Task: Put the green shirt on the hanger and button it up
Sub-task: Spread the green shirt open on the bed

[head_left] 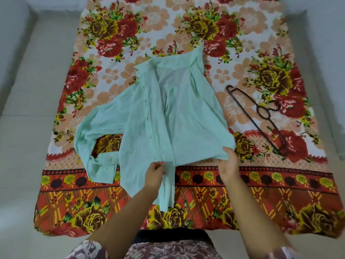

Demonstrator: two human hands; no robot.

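Observation:
The pale green shirt [156, 113] lies spread and unbuttoned on the floral blanket [261, 193], collar away from me, one sleeve folded out to the left. My left hand [155, 171] pinches the shirt's front placket near the hem. My right hand [228, 165] grips the hem of the other front panel at the shirt's lower right corner. A dark hanger [261, 116] lies flat on the blanket to the right of the shirt, apart from it and untouched.
The blanket covers a pale mattress or floor surface [28, 109] that shows on both sides. My patterned clothing [168, 249] fills the bottom edge of the view.

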